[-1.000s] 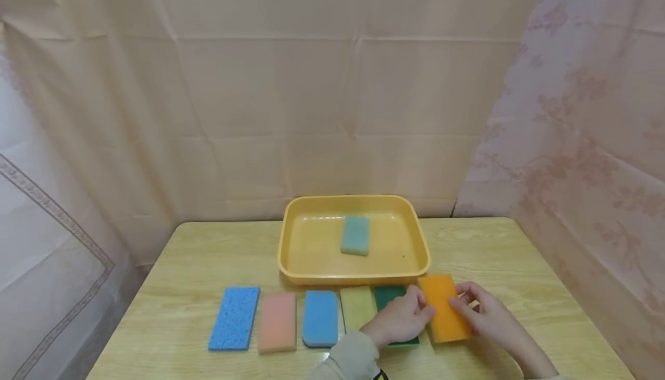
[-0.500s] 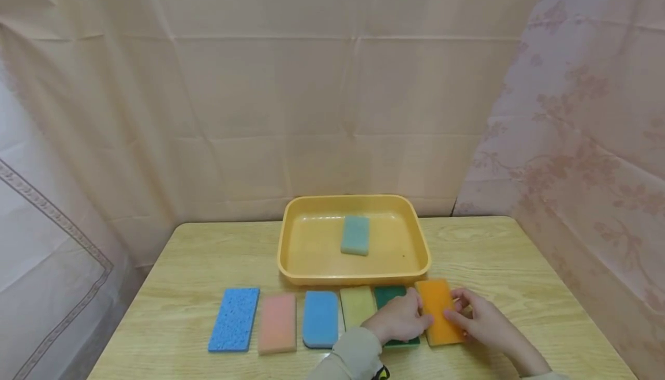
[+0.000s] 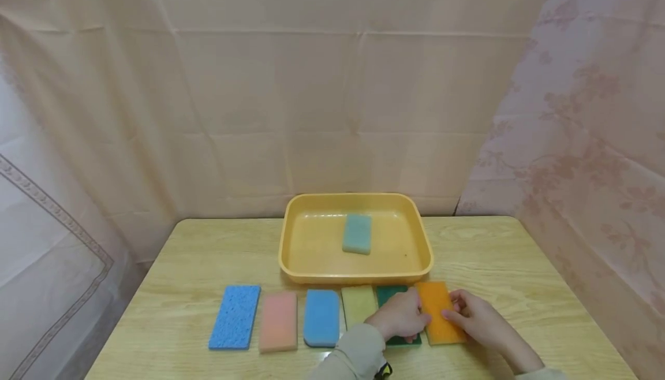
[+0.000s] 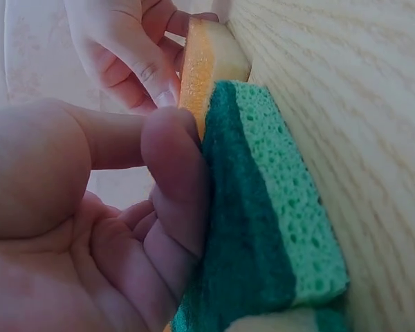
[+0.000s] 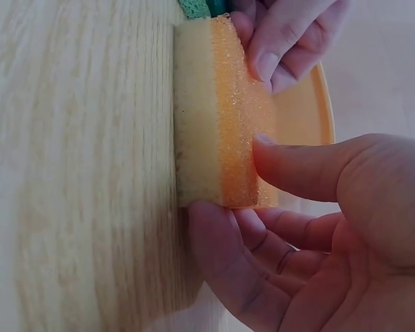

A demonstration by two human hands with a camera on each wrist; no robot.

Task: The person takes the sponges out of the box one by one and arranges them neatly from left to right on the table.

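An orange-topped sponge [image 3: 440,313] with a cream underside lies on the table at the right end of a row. My right hand [image 3: 480,317] holds its right edge, thumb [image 5: 294,166] on the orange face and fingers along the side. At the opposite edge, my left hand [image 3: 399,315] pinches the same sponge, its thumb on the orange top. Under that left hand is a green sponge [image 4: 290,187], with a dark green scouring layer above a lighter porous one; the hand partly covers it in the head view.
Left of the green sponge lie a yellow sponge [image 3: 358,306], a blue sponge [image 3: 321,317], a pink sponge [image 3: 278,322] and a speckled blue sponge [image 3: 234,317]. Behind the row stands a yellow tray [image 3: 312,277] holding a pale green sponge [image 3: 357,234]. Curtains surround the table [image 3: 171,287].
The orange sponge, tilted and slightly raised a second ago, has come down flat and a little left, beside the green sponge. Both hands have stayed on it.
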